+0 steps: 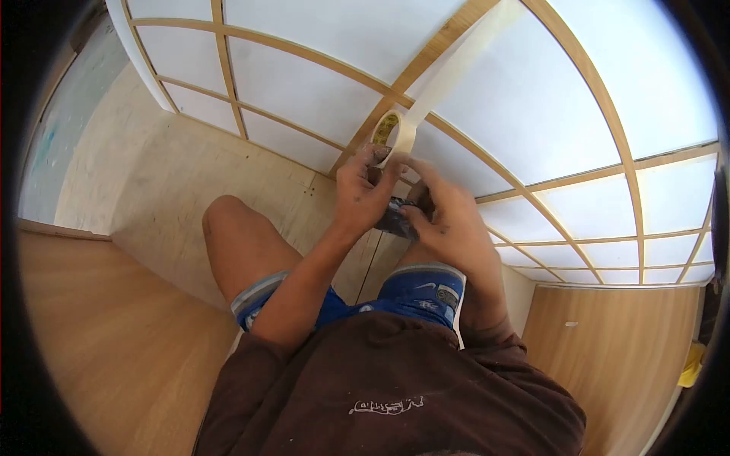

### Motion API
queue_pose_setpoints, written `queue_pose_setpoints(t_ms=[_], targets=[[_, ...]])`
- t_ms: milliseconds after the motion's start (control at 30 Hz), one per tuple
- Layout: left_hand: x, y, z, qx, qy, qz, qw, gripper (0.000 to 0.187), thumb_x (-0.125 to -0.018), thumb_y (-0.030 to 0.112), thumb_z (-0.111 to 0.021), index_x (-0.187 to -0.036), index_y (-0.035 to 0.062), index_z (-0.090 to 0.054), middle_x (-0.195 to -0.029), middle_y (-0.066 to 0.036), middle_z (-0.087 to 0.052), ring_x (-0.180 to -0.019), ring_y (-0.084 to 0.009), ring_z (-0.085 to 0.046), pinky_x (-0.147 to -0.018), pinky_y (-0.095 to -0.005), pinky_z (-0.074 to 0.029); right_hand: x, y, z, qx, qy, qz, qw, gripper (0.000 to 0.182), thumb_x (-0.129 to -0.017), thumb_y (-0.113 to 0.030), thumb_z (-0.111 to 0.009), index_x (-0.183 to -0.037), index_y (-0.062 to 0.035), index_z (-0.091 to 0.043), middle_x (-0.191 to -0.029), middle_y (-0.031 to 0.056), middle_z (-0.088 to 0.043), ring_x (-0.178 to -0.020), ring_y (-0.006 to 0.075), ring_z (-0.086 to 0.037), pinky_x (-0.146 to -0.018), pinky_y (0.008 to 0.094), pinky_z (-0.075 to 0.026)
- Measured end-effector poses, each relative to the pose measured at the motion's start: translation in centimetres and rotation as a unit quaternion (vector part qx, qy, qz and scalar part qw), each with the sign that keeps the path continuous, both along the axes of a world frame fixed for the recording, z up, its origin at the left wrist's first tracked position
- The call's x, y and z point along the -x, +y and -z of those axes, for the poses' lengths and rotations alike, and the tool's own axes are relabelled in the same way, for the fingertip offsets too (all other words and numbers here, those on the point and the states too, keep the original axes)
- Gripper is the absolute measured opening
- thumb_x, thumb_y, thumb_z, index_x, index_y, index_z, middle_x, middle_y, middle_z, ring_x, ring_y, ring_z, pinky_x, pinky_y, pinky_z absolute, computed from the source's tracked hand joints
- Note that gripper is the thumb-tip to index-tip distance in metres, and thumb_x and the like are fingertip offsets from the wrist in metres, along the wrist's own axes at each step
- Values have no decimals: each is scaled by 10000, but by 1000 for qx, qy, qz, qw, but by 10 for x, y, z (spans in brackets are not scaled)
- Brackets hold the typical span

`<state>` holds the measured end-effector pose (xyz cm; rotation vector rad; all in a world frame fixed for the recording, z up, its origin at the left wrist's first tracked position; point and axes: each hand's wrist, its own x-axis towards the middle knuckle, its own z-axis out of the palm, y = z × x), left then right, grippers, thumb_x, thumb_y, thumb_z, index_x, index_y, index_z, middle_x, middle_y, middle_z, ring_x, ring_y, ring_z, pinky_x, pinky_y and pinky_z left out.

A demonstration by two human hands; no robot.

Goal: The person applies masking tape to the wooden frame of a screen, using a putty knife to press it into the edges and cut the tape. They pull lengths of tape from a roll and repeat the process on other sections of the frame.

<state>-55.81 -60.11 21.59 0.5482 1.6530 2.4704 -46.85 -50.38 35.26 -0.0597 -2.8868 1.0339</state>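
Note:
My left hand [363,188] is closed on the near edge of a roll of masking tape [407,138]. From the roll, a pale strip of tape [458,72] runs up along a wooden bar of the white panel [498,99]. Close beside it, my right hand [455,224] is closed around a dark, flat, shiny thing [394,219], its thumb lying on top. What kind of thing this is cannot be made out. The right index finger reaches toward the lower side of the roll, near the left hand's fingers.
The gridded panel, with wooden bars [593,83] over white sheets, stands in front of me. Wood-faced boards are at the left [122,334] and right [608,349]. My bare knees [239,228] are below my hands, above a pale wooden floor [205,167]. A yellow thing [692,365] lies far right.

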Motion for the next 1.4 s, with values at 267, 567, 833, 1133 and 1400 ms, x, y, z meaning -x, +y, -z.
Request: queue_pose_setpoints(t_ms=[267, 567, 833, 1133, 1400], targets=[[2, 0, -17, -46, -104, 1, 994, 308, -1009, 276, -716, -1091, -20, -707, -844, -23, -720, -581, -9, -510, -500, -206, -393, -22, 45, -65, 66, 63, 68, 993, 248, -914, 77, -652, -1153, 8, -645, -909, 89, -687, -801, 171, -652, -726, 298, -524], [6, -1, -22, -17, -103, 34, 994, 291, -1032, 290, -683, -999, 1, -695, -798, -11, -700, -576, -14, -483, -507, -211, -375, 9, 49, -78, 349, 203, 189, 895, 215, -1019, -182, -507, -1159, -34, -577, -843, 2, -587, -596, 61, -489, -462, 214, -337], [6, -2, -21, -14, -110, 33, 993, 301, -1033, 306, -685, -963, 13, -683, -785, -12, -697, -645, -29, -517, -588, -229, -408, 7, 25, -81, 305, 282, 159, 896, 234, -978, -74, -703, -1157, 17, -582, -1079, 138, -717, -865, 189, -729, -655, 291, -651], [6, 0, -23, -8, -94, 33, 995, 299, -1037, 308, -679, -956, 20, -675, -799, -32, -702, -755, -75, -611, -717, -249, -465, 8, 26, -83, -297, 353, 114, 880, 682, -853, 172, -422, -1461, -99, -567, -1222, 152, -516, -1126, 252, -524, -989, 361, -471], [6, -6, -22, 33, -94, 39, 994, 319, -1043, 312, -670, -921, 17, -676, -791, -34, -704, -747, -65, -591, -729, -245, -466, 43, 14, -64, -328, 424, 157, 830, 845, -717, 191, -551, -1441, -239, -619, -1401, 233, -493, -1249, 478, -499, -1063, 538, -470]])
